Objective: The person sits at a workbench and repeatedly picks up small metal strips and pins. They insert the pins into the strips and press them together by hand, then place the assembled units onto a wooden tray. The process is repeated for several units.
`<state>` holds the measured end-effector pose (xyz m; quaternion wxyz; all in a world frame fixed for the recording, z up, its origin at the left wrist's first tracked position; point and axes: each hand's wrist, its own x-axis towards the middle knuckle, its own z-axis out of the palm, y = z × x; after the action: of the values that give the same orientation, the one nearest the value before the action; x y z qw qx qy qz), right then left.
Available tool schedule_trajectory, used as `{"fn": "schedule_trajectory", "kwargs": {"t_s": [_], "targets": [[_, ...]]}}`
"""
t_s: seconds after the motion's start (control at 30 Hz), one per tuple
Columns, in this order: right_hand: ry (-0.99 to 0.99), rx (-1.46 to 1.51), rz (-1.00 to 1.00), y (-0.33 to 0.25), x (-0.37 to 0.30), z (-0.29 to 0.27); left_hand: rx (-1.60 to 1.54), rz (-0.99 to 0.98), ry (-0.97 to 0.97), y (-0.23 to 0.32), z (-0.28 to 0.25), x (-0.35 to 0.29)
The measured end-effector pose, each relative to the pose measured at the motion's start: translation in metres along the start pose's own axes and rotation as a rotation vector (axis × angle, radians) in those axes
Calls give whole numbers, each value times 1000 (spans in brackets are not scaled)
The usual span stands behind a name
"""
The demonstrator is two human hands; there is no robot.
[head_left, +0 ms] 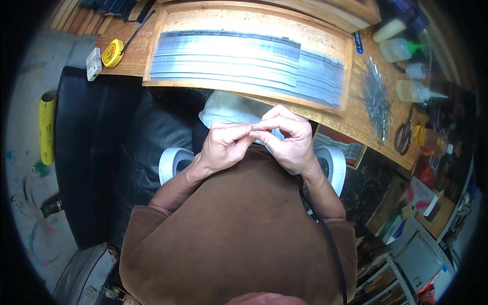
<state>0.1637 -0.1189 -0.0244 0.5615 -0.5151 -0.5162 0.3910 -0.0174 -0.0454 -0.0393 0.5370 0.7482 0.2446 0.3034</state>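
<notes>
My left hand and my right hand meet fingertip to fingertip in front of my chest, just off the table's front edge. Both are closed in a pinch. Whatever lies between the fingertips is too small to make out. Beyond them, on the table, a shallow wooden tray holds rows of thin grey strips laid overlapping. To its right lies a loose heap of thin, shiny metal-looking slivers.
At the table's left are a yellow tape measure and a small white box. On the right lie scissors, a blue marker and squeeze bottles. A black couch stands to my left, near a yellow roll.
</notes>
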Motion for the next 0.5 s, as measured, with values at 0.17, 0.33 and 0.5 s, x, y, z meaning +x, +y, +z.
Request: {"fn": "schedule_trajectory", "kwargs": {"t_s": [0.17,0.33,0.5], "targets": [[1,58,48,1,-2,-1,-44,-50,-46,-3,-1,-1],[3,46,59,1,-3,-1,-68,-40,-59,-1,-2,3],[17,-8,7,0,-2,-1,-92,-52,-97,-5,-5,2]]}}
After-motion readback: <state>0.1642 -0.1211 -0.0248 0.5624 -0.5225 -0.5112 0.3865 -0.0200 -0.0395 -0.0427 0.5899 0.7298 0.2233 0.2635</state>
